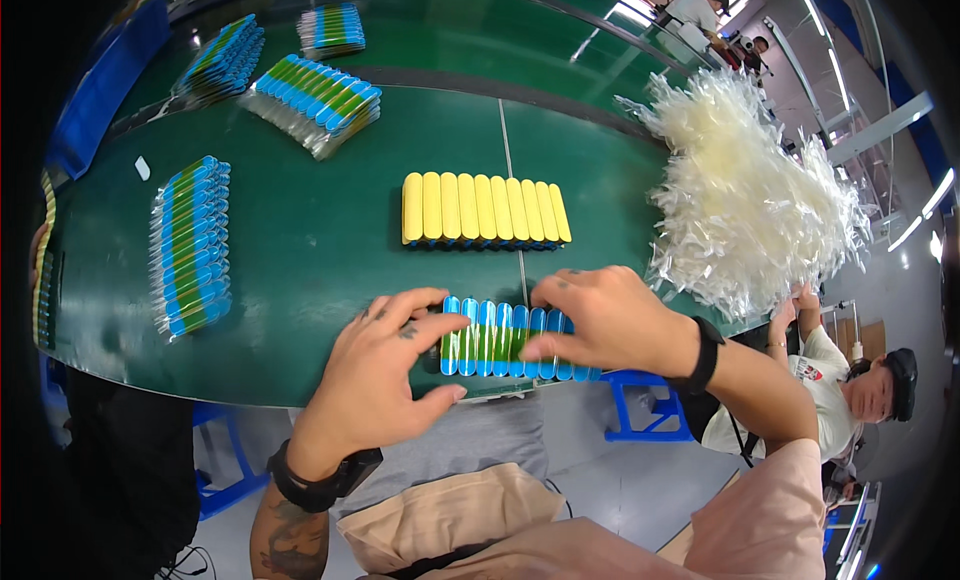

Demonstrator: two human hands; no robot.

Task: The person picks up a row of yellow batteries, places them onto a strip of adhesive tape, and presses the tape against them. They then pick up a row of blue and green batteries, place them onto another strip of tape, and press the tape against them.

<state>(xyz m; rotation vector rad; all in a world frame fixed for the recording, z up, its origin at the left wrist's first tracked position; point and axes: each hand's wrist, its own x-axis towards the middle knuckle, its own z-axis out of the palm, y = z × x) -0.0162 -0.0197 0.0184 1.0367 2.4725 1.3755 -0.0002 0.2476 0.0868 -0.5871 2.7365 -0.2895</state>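
Green worktop [320, 200], viewed from above. Near its front edge lies a row of glossy blue, rounded-end pieces with a green band across the middle [490, 338], set side by side; this is the item being handled.

Left hand [375, 375]: at the row's left end. Grip wide, thumb and forefinger well parted; forefinger tip at the upper left corner, thumb just off the lower edge. No firm hold seen. Dark band [318, 485] on the wrist.

Right hand [615, 320]: over the row's right part, covering some of it. Fingers bent, one digit lying across the glossy face, another at the upper edge; slightly blurred. Cannot tell whether this grip is closed on the row. Black wristband [708, 355].

Beyond the hands, mid-worktop: a row of yellow, rounded-end pieces [485, 208] with dark blue showing along its near underside, apart from both hands.

Left side: a stack of blue-and-green banded strips [195, 248], near a small white rounded tab [142, 169]. Farther back, a larger similar stack [320, 92].

Right side: a tall, loose heap of translucent whitish strips [745, 180]. Beside it, a co-worker in a dark cap and pale shirt [815, 380].
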